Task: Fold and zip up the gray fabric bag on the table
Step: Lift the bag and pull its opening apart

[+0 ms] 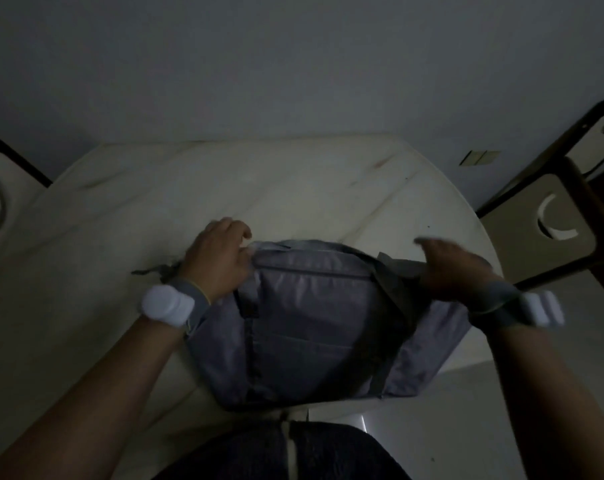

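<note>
Where the near edge of the table (pixel 85 271) meets the body, the gray fabric bag (pixel 311 327) is spread flat, its lower part overhanging that edge a little on the right. Dark straps (pixel 394 306) are seen running up its face, and a zip line is made out across the upper panel, though dim light hides whether it is run shut.

At the bag's far left corner the left hand (pixel 213 261) is curled, the fabric apparently pinched under thumb and fingers. At the far right corner the right hand (pixel 449 268) is blurred; its fingers seem extended over the strap, but whether anything is held cannot be told.

The step in hand is judged to be the squaring of the top edge before a fold. It is best done with both corners drawn evenly taut, the loose straps tucked inside the outline first, and the fold laid along a seam so that the zip teeth are kept aligned and free of cloth.

Beyond, chairs (pixel 550 230) are set on either side.
</note>
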Motion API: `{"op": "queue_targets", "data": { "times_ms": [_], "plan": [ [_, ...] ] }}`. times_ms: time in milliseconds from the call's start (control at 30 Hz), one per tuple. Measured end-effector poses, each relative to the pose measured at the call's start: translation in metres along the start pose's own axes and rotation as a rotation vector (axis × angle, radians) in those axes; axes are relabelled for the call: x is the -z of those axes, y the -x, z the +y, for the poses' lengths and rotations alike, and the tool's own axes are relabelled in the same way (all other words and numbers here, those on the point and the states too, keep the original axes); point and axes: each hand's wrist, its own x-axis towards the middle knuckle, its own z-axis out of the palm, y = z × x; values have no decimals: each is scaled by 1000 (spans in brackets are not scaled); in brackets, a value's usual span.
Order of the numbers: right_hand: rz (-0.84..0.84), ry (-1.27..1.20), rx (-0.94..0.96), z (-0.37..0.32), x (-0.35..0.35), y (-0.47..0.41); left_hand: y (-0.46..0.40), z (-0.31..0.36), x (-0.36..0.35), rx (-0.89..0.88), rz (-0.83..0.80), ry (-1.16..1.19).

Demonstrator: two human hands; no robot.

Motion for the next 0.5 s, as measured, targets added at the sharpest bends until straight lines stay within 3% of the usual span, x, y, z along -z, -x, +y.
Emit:
{"op": "queue_targets", "data": {
  "times_ms": [67, 133, 200, 267, 333, 400, 500],
  "plan": [
    [-151, 28, 65, 6, -25, -10, -5, -16, -2, 37, -197, -116],
    [-91, -5, 99, 4, -36, -7, 4, -20, -8, -27, -335, -25],
    [-8, -2, 123, 1, -44, 0, 21, -3, -6, -138, -308, 243],
    [65, 4, 130, 0, -54, 2, 37, 19, -7, -306, -340, 338],
    [98, 12, 125, -1, -61, 0, 54, 40, -16, -509, -450, 154],
    [90, 10, 142, -1, -65, -10, 73, 52, -29, -672, -543, -186],
    [108, 69, 93, 2, -69, -24, 89, 57, -42, -757, -659, -392]
  ]
}}
